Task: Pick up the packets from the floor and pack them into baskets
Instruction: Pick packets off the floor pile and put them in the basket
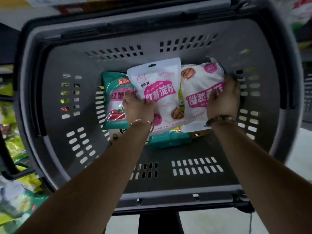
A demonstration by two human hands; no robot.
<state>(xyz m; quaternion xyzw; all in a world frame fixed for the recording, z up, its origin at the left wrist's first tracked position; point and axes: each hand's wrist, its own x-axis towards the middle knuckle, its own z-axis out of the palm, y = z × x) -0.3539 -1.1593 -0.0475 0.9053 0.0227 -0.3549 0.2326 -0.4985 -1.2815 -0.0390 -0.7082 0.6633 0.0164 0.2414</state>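
A grey plastic basket (70, 102) fills the view from above. On its bottom lie a teal packet (113, 93) at the left, a white and pink packet (160, 88) in the middle and a second white and pink packet (199, 92) at the right, turned upside down. My left hand (138, 110) holds the lower left edge of the middle packet, overlapping the teal one. My right hand (224, 100) grips the right edge of the right packet, fingers curled behind it. More teal packets (168, 141) show underneath.
Yellow and green packets (20, 196) lie on the floor left of the basket. A second dark basket's rim (6, 115) shows at the far left. A red and green packet (302, 14) is blurred at the top right. The basket's dark handle (160, 222) runs toward me.
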